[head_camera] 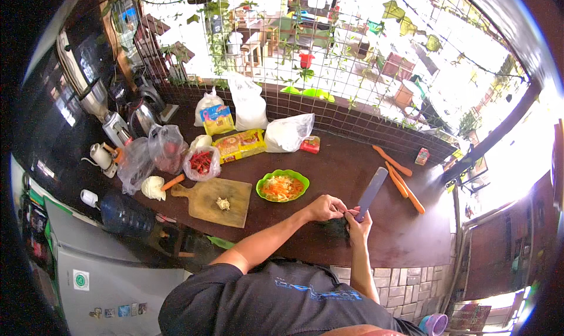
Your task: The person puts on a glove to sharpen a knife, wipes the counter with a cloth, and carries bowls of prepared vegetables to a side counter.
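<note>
My right hand [360,228] grips a kitchen knife [372,192], its broad grey blade pointing up and away from me. Close against it, my left hand [327,208] has thumb and fingertips pinched together by the right thumb. Something small may be between the fingertips, but it is too small to make out. Beyond my left hand stands a green scalloped bowl [259,185] of shredded carrot and pale vegetable strips [282,188]. A wooden cutting board [202,208] lies to the left, bearing a small heap of pale chopped food [223,203].
Whole carrots [403,184] lie at the right, near a small red carton [422,156]. Left of the bowl are a plastic bag of red chillies [201,162], a cabbage piece [153,188] and a carrot stub [172,182]. Yellow packets [240,145] and white bags [288,133] line the wire mesh [343,84].
</note>
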{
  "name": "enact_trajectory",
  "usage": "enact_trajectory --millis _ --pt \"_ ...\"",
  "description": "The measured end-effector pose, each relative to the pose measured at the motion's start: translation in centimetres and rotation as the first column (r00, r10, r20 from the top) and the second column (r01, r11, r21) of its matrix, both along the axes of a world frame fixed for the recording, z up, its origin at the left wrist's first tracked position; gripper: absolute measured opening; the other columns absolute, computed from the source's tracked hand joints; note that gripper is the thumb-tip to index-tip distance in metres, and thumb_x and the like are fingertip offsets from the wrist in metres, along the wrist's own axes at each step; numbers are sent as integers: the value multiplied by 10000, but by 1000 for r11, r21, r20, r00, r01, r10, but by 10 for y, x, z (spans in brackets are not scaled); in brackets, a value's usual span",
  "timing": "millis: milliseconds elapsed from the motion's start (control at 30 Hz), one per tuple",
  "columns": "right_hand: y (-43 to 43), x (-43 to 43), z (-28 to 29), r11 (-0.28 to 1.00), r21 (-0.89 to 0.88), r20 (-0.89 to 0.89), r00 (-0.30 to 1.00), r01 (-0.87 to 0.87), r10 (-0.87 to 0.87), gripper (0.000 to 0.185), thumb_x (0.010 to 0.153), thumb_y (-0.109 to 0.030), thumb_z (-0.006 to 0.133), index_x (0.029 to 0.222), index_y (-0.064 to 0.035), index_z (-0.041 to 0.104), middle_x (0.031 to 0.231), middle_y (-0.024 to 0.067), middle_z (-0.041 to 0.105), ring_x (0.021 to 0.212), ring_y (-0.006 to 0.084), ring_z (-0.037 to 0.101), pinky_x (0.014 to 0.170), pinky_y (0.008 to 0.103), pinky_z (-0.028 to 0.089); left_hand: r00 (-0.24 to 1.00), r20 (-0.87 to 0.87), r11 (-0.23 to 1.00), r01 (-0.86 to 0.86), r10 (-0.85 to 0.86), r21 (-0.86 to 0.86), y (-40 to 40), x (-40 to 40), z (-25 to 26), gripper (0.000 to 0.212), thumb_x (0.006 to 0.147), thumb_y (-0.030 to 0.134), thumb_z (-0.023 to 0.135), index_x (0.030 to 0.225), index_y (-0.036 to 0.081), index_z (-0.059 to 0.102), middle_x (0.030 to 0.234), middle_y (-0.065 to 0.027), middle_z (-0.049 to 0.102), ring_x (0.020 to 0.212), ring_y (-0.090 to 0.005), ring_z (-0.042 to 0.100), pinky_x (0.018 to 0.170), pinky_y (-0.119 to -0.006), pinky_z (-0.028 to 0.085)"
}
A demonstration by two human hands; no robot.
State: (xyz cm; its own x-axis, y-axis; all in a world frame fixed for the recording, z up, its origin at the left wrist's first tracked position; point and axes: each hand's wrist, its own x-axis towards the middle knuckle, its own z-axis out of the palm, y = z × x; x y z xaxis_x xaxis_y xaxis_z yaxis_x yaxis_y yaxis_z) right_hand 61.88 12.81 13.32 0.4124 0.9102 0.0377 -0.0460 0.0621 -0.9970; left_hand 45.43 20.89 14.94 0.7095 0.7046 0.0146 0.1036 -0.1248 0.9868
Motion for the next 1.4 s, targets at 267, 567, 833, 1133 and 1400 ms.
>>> enact_trajectory --millis 267,567,833,1133,1400 --pt "-11 -12 0 999 24 54 998 34 -35 245 770 38 710 943 -40 555 774 11 662 624 47 550 549 188 410 1000 17 988 20 -23 156 -6 -6 -10 203 866 146 665 1026 20 671 905 -59 689 807 -123 632 740 -302 525" --pt "-21 -10 -5 999 32 5 999 34 -35 230 780 14 718 926 -41 549 764 19 655 550 47 528 463 188 402 992 123 989 -28 11 142 -15 -4 -3 288 810 2 595 1096 32 615 853 -45 591 709 -87 586 652 -245 492" --pt "-29 6 -5 999 -16 -5 999 -36 36 217 774 8 722 906 -45 558 739 7 624 532 53 527 449 198 409 976 211 972 -97 52 213 -19 15 -3 328 802 -25 574 1118 59 590 906 -22 498 681 -47 522 599 -201 450" --pt "-25 27 -17 987 -55 12 988 -150 151 259 766 -7 745 932 -56 552 755 3 644 549 53 529 447 202 411 973 202 981 -143 114 131 -22 25 -10 268 823 -28 570 1077 59 575 889 -17 491 695 -51 515 599 -201 440" --pt "-23 36 13 966 -120 -85 972 -230 221 263 767 6 739 946 -59 557 784 13 650 551 54 526 445 205 404 959 189 950 -248 213 189 -28 39 4 170 778 -69 564 916 28 545 818 -33 525 657 -80 533 586 -239 451"
